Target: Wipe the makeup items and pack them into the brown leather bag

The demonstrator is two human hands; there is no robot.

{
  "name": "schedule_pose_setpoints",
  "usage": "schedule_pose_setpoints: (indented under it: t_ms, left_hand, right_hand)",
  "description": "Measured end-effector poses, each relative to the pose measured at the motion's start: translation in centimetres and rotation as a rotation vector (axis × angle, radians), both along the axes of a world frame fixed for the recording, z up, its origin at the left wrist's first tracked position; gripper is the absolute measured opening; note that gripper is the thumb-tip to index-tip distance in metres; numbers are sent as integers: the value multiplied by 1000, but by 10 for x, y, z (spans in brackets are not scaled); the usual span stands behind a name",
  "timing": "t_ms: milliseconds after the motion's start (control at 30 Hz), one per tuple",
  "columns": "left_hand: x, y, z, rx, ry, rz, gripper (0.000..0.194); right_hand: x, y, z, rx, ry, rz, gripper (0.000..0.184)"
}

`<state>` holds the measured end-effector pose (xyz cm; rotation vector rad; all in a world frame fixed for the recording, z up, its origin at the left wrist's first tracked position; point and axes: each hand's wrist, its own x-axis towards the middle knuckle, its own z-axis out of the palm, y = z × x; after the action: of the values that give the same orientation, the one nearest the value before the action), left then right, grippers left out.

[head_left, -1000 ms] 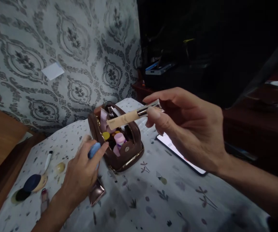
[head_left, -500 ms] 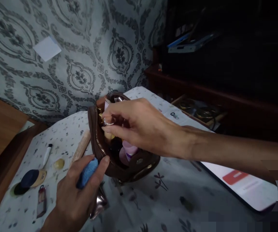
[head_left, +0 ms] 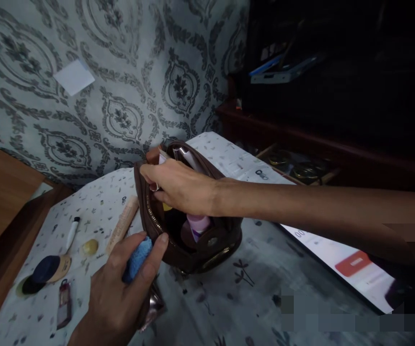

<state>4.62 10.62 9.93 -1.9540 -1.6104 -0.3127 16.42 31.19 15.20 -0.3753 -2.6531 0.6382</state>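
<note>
A brown zip bag [head_left: 149, 211] stands open on the table, with a pink-and-purple tube [head_left: 198, 225] and other small items inside. My right hand [head_left: 178, 185] reaches into its far left part, fingers curled together; their tips are partly hidden, and I cannot make out what they hold. A silvery glint shows at the fingers. My left hand [head_left: 120, 283] is closed round a blue fuzzy thing [head_left: 138, 257], with its thumb against the bag's near rim. Under that hand lies a shiny metallic packet [head_left: 154, 307], mostly covered.
On the patterned tablecloth [head_left: 95, 192] at left lie a beige tube [head_left: 122, 223], a white tube with a black cap [head_left: 72, 233], a small yellow round thing [head_left: 90, 247], a dark-lidded jar [head_left: 50, 269] and a small reddish bottle [head_left: 64, 305]. A lit phone-like screen [head_left: 337, 259] is at right.
My right hand has moved lower and deeper into the bag, its fingers now more hidden. My left hand and the blue fuzzy thing have shifted slightly right in view.
</note>
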Motion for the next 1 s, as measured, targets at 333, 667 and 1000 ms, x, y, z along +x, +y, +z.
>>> schedule_pose_setpoints:
  t_ms: [333, 667, 1000]
  left_hand:
    - [-4, 3, 6, 1, 133, -84, 59]
    - [3, 4, 8, 30, 119, -73, 64]
    - [13, 5, 13, 74, 143, -50, 61]
  right_hand:
    - [20, 12, 11, -30, 37, -52, 32]
    - [21, 5, 8, 53, -4, -43, 14]
    - [37, -6, 24, 2, -24, -52, 22]
